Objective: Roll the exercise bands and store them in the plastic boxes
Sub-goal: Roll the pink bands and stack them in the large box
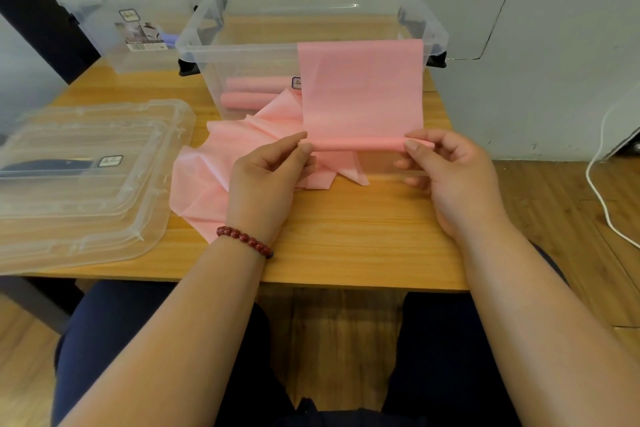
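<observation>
A pink exercise band (362, 90) hangs over the front rim of the clear plastic box (194, 45) and trails onto the wooden table (346, 236). Its near end is turned into a thin roll held above the table. My left hand (266, 180) pinches the roll's left end, and my right hand (446, 170) pinches its right end. The rest of the band lies crumpled behind my left hand. Two rolled pink bands (256, 92) lie inside the box.
A second clear box (104, 10) stands at the back left with a label and something bluish inside. Two stacked clear lids (79, 184) lie on the table's left. A white cable (602, 198) runs along the floor on the right. The wall is right behind the boxes.
</observation>
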